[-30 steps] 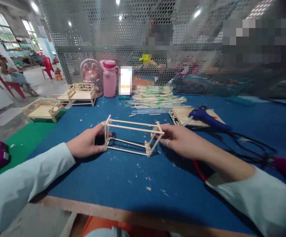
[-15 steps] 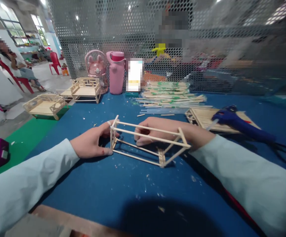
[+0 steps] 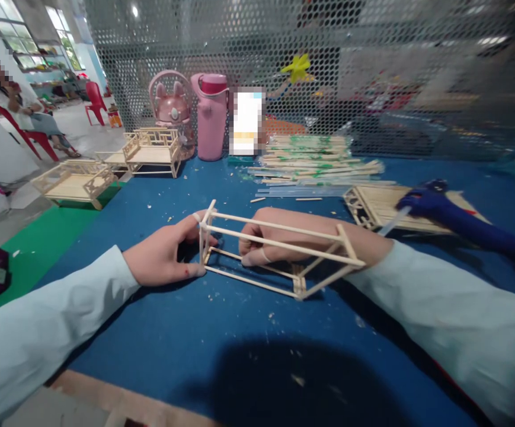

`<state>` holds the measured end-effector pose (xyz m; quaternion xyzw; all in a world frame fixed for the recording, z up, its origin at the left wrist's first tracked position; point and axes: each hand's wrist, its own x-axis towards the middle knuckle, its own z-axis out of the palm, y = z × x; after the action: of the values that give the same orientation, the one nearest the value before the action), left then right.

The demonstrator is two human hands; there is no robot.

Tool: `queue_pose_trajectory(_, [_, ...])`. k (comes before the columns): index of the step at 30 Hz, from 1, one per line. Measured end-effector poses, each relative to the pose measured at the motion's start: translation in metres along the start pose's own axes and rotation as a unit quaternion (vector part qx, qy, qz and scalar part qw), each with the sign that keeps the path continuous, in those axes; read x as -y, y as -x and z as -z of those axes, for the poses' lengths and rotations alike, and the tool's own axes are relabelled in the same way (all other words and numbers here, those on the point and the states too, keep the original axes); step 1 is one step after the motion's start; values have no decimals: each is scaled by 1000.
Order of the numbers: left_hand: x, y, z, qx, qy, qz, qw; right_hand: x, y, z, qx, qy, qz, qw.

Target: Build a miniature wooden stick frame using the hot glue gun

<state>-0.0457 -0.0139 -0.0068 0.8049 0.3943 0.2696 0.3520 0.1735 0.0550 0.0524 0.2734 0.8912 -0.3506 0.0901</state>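
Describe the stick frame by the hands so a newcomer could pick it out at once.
Find the broad blue tabletop, then the person's left hand on it. In that hand's fingers is a long box-shaped frame of pale wooden sticks. Unlike the pale wooden bench-shaped model at the back left, it has no flat deck, only open bars you can see through.

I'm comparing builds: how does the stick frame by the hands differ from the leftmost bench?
The frame is open, just bare sticks; the bench has a filled deck and openwork sides. The left hand holds the frame's left end, while no hand touches the bench. Both are pale and wood-like.
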Motion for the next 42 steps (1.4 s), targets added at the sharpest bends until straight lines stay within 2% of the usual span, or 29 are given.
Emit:
queue_pose_trajectory(11, [-1, 0, -1, -11, -18, -1, 1000, -18, -7, -2, 12, -2, 33, 999])
queue_pose_trajectory(15, [-1, 1, -1, -9, -29, 4, 1000, -18, -6, -2, 18, -15, 58, 998])
queue_pose_trajectory(21, [-2, 1, -1, -10, -35, 2, 999, -13, -3, -1, 10, -39, 24, 999])
queue_pose_trajectory(28, [0, 1, -1, -9, -46, 0, 999, -17, -6, -1, 14, -36, 26, 999])
queue_pose_trajectory(42, [-3, 0, -1, -9, -25, 4, 1000, -24, -7, 0, 29, -15, 76, 997])
